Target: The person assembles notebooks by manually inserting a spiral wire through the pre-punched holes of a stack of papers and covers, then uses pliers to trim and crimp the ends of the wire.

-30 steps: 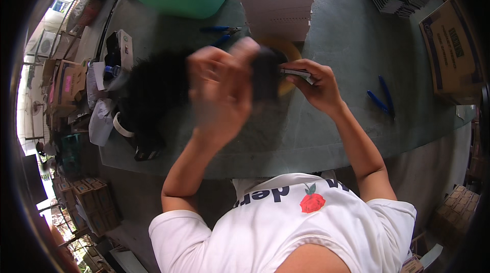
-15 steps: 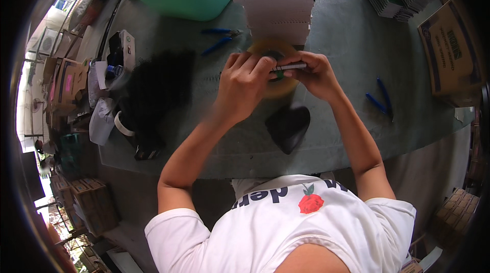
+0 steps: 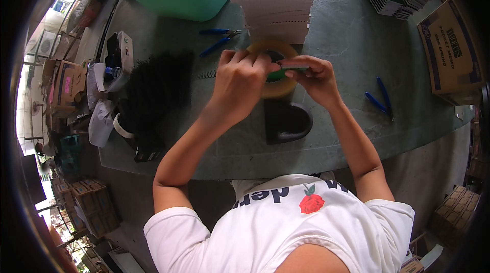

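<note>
Black coil heap: nine o'clock from the green notepad.
Left hand: fingers clamped on a thin coil (its tail sticks out at nine o'clock).
Yellow ring: on the table, below both hands.
Green notepad: between the hands.
Black block: six o'clock, one end rounded.
Right hand: thumb and fingers clamped on the notepad.

Cardboard carton, right: dark printed lines legible. White T-shirt, chest: dark lettering, inverted, partial.
</note>
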`<state>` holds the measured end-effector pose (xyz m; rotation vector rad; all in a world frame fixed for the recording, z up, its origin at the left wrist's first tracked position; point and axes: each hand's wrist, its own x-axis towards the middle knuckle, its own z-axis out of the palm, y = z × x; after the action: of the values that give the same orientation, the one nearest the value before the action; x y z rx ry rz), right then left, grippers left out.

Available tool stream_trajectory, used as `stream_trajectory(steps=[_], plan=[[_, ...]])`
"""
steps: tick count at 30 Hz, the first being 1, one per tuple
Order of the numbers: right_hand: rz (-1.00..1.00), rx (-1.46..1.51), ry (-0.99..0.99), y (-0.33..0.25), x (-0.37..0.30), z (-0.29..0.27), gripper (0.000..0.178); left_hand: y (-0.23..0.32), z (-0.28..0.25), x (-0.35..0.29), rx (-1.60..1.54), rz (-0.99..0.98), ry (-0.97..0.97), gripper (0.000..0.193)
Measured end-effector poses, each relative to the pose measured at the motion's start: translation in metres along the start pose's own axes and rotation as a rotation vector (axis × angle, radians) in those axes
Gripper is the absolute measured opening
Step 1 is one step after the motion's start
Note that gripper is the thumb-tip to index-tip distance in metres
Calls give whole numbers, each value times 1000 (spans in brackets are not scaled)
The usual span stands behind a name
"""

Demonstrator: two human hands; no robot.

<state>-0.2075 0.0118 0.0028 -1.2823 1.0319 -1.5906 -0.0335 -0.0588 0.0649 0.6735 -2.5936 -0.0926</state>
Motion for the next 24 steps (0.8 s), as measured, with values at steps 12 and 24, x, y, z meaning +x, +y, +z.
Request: stream_trajectory(steps=[12,24], plan=[[-44,-164,80,1,-1,13,19,-3,-11,1,-45,-10,48,25],[-84,-169,55,-1,-1,6,22,18,-2,-16,-67,-22,220,21]])
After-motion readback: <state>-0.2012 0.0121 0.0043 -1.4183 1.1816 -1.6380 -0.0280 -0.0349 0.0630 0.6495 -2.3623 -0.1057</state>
